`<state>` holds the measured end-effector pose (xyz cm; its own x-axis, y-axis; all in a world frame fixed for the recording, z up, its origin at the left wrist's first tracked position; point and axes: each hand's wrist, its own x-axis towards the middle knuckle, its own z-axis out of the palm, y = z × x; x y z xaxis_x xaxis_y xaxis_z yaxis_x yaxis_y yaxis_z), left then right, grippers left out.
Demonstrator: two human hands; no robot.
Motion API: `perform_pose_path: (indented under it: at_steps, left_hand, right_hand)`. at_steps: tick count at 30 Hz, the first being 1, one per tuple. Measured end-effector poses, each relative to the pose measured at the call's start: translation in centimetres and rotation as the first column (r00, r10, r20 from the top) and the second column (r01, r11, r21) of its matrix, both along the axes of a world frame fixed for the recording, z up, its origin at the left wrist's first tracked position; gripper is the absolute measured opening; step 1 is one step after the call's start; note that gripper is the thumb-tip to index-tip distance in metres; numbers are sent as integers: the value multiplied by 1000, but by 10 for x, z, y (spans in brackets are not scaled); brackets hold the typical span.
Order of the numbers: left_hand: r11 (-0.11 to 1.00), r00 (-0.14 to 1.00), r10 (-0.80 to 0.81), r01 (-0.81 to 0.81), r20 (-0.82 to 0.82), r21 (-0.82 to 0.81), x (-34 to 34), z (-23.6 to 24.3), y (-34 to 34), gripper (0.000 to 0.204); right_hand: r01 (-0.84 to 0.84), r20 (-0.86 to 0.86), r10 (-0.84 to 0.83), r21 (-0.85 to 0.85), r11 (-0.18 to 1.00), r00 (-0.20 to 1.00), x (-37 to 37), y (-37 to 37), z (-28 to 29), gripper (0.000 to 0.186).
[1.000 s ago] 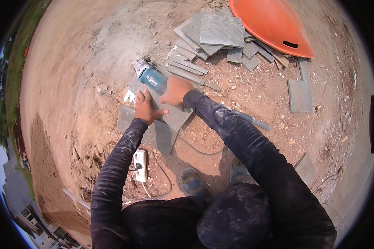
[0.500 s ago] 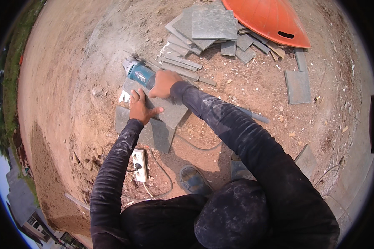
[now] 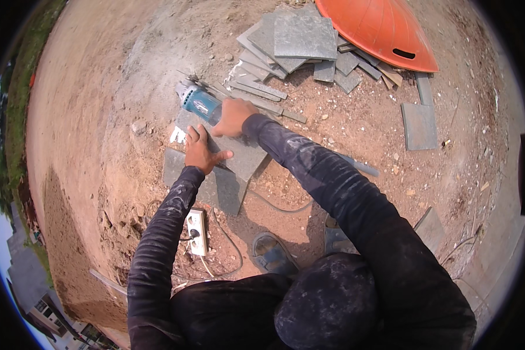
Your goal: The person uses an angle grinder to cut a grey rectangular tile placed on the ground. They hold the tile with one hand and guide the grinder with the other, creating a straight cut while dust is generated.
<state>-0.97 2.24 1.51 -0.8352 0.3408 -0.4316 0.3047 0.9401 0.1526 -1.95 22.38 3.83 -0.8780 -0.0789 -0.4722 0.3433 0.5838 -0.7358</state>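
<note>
My right hand [image 3: 235, 116] is wrapped round the body of a teal angle grinder [image 3: 202, 106]. The grinder's grey head and disc point away to the upper left, at the far edge of a grey stone tile [image 3: 243, 154]. My left hand [image 3: 202, 150] lies on that tile with its fingers spread, the thumb stretched toward the right. Beneath the tile's near side lies another grey tile [image 3: 230, 192], partly covered. Where the disc meets the stone is too small to make out.
A heap of grey tiles [image 3: 305, 38] lies at the far side beside an orange plastic basin [image 3: 379, 29]. A single tile [image 3: 419, 127] rests on the dirt at right. Near my left forearm are a white power strip [image 3: 196, 232] and a loose cable [image 3: 239, 256].
The whole scene shifts slightly right and down in the picture. My hands, the grinder and the tile keep nearly the same places relative to each other.
</note>
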Motion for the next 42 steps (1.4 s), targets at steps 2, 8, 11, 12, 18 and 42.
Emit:
perform_pose_path:
  at_steps: [2, 8, 11, 12, 18, 42]
  left_hand:
    - [1000, 1000, -1, 1, 5, -4, 0, 1, 2, 130]
    - [1000, 1000, -8, 8, 4, -4, 0, -2, 2, 130]
    - [1000, 1000, -2, 2, 5, 3, 0, -2, 2, 131]
    - [1000, 1000, 2, -2, 6, 3, 1, -2, 2, 131]
    - [1000, 1000, 6, -6, 9, 0, 0, -3, 3, 132]
    - [1000, 1000, -18, 19, 11, -25, -3, -13, -1, 133]
  right_hand:
    - [9, -7, -9, 2, 1000, 1000, 2, 2, 0, 62]
    - [-4, -1, 4, 17, 1000, 1000, 2, 2, 0, 61]
    - [-14, 6, 14, -2, 1000, 1000, 2, 3, 0, 61]
    - [-7, 10, 7, 2, 1000, 1000, 1, 2, 0, 61]
    - [-6, 5, 6, 31, 1000, 1000, -1, -1, -6, 61]
    - [-9, 33, 7, 37, 999, 999, -13, -5, -5, 60]
